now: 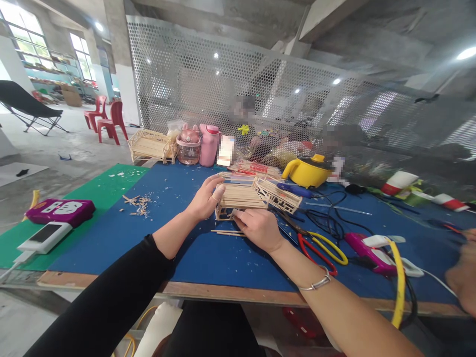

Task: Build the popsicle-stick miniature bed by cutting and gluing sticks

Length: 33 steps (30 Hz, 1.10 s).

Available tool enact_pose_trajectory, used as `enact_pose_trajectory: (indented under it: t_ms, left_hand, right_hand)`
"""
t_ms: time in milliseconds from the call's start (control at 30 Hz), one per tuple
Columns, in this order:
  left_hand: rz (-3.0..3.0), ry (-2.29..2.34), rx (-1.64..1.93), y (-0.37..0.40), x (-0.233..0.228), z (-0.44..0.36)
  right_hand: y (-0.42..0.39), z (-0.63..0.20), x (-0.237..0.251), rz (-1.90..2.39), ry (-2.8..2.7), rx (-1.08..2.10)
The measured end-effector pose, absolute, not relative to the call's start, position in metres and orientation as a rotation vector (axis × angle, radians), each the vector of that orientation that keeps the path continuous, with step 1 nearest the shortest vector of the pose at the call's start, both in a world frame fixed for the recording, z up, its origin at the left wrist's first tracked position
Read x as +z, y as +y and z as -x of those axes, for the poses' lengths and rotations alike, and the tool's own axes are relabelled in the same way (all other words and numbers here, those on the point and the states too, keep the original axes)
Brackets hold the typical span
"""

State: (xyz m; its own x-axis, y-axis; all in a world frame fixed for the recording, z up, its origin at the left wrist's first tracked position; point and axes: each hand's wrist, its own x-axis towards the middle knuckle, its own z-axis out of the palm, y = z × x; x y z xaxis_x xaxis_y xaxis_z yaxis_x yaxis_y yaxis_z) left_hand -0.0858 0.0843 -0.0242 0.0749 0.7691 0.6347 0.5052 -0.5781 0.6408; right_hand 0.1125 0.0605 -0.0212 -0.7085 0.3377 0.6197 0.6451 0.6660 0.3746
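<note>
A small model built of thin wooden sticks (241,197) rests on the blue table mat in front of me, with a slatted deck and lattice sides. My left hand (204,199) is closed on its left end, the thumb along the edge. My right hand (259,229) is at the near side, thumb and forefinger pinched together against the lattice; what lies between the fingertips is too small to make out. Loose sticks (227,232) lie just below the model. To its right leans another lattice stick piece (279,195), touching or close to the model.
Scissors (323,250) with red and yellow handles lie right, near black cables and a purple power strip (372,254). Stick scraps (138,205) lie left. Behind stand a finished-looking stick model (152,146), pink bottle (208,146) and yellow pot (308,171). Another person's hand (463,272) is far right.
</note>
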Motion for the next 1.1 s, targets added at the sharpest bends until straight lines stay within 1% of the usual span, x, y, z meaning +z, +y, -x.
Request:
enact_pose_trajectory:
  t_ms: [400,767,1100]
  left_hand:
    - [-2.125,1.269,1.48,0.0831,-0.0253,0.085]
    - [-2.107,1.265,1.492,0.081,-0.0234,0.0845]
    - [-2.115,1.271,1.491,0.0818,-0.0238,0.0846]
  right_hand:
    - [0.0642,-0.1081,-0.0228,0.798,-2.352,-0.858]
    - [0.0609,-0.1116,-0.0224,0.755,-2.363,-0.784]
    - [0.0664,-0.1076,-0.0248,0.769,-2.32,-0.819]
